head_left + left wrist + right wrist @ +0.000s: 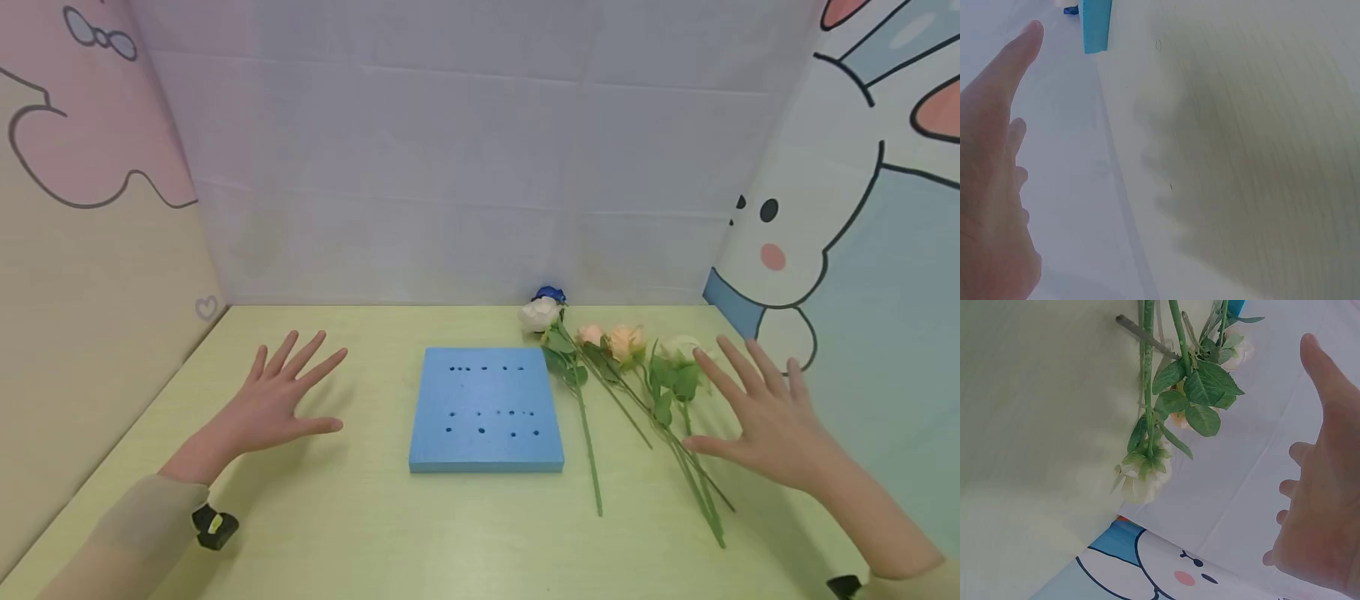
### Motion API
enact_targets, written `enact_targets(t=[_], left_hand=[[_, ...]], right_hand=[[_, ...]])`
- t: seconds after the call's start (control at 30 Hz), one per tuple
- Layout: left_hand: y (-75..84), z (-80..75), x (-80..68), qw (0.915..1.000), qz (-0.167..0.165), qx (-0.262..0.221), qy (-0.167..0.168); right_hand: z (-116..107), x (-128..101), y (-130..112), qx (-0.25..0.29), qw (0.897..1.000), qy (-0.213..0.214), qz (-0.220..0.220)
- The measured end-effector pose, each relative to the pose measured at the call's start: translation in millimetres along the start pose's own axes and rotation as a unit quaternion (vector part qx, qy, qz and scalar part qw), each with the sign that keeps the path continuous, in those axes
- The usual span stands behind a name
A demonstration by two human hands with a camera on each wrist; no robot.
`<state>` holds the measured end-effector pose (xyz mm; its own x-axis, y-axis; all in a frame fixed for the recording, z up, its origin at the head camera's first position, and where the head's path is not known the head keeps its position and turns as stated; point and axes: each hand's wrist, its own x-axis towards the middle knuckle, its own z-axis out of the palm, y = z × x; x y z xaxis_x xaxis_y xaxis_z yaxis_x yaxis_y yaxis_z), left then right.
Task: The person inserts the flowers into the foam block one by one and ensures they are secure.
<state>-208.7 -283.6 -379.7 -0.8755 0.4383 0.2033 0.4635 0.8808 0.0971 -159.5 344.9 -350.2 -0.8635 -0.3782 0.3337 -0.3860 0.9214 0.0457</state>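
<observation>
My left hand hovers over the left part of the table with its fingers spread, holding nothing. On the other side, my right hand is held above the table with fingers spread, nearest to the artificial flowers. A blue foam block with rows of small holes lies flat between the hands. Right of it lie a white rose, a blue rose, peach roses and a cream rose on long green stems. In the left wrist view only an edge of the block shows.
The pale yellow-green table meets a white cloth backdrop at the back. Printed side panels stand left and right, the right one with a cartoon rabbit. A black wrist strap piece sits at the left sleeve.
</observation>
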Motion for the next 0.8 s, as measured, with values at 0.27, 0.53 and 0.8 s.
enact_targets(t=[0.27,0.53,0.8], left_hand=[[5.9,3.3,1.9,0.9996,0.012,-0.015,0.021],[13.6,11.7,6.5,0.9994,0.003,-0.032,0.015],[20.2,24.0,7.0,0.9987,0.007,-0.049,0.014]], right_hand=[[7.5,-0.6,0.3,0.009,1.000,-0.007,0.006],[16.8,-3.3,0.9,0.023,1.000,0.002,0.005],[27.6,-5.4,-1.5,0.049,0.998,-0.005,0.023]])
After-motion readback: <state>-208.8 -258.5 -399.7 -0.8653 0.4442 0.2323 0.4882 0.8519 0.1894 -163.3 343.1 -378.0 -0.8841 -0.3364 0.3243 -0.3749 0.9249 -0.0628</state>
